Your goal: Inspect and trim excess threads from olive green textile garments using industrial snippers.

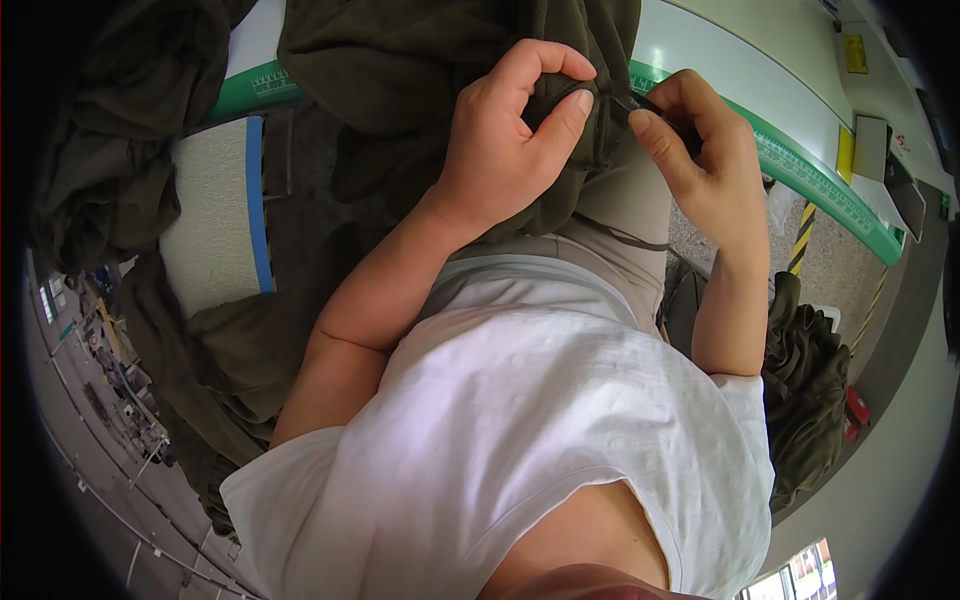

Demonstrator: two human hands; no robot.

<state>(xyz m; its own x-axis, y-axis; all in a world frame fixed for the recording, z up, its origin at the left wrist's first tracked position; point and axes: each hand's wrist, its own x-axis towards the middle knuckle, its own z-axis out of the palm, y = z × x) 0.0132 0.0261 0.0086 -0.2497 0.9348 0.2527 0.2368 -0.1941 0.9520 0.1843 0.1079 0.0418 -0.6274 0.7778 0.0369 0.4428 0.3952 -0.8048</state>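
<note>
1. Closest to the camera, a white t-shirt (540,440) fills the lower middle of the view, with both bare forearms rising from it toward the top of the picture.
2. Just beyond, the left hand (510,130) is closed in a pinch: thumb and curled forefinger bunch a fold of olive-green fabric (400,70), and the other fingers wrap the cloth below.
3. Beside it, the right hand (700,150) is closed too, thumb and forefinger nipping a small dark piece (632,103) at the edge of the same fold; what that piece is cannot be told.
4. The two pinches sit almost touching, the dark piece lying between them and running roughly left to right. The pinched fold lies to the right of the left hand, at its fingertips, and the right hand meets it from the other side; neither hand is clearly nearer.
5. Behind the hands the cloth drapes over a white table with a green edge (800,170) bearing ruler marks.
6. Farther off, more olive cloth is heaped at the left (110,150) and at the right near the floor (805,380), by black-and-yellow striped tape (800,240).
</note>
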